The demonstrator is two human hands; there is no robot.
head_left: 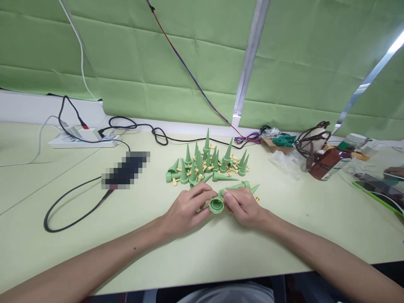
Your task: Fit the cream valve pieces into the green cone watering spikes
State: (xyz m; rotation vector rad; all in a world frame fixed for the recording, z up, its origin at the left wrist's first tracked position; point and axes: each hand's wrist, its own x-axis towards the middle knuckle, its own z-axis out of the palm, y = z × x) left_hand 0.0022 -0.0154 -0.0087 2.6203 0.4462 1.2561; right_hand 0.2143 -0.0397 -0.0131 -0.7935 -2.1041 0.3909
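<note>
A green plastic watering spike (216, 205) is held between both hands, its round open end facing me. My left hand (191, 206) has its fingers closed around the left side of this piece. On the other side, my right hand (244, 206) pinches close to its collar with thumb and curled fingers; whether a small part is in that pinch is hidden. Just beyond the hands lies a pile of similar green spikes (227, 158), some upright and some lying on their sides. Small yellow plastic valves (175, 182) are scattered among them.
A white power strip (83, 139) and a blurred dark device (126, 170) with a looped black cable are on the left. To the right are a brown bottle (331, 162), clear plastic wrap (285, 163), a cardboard box (274, 146) and a green-edged phone (378, 198).
</note>
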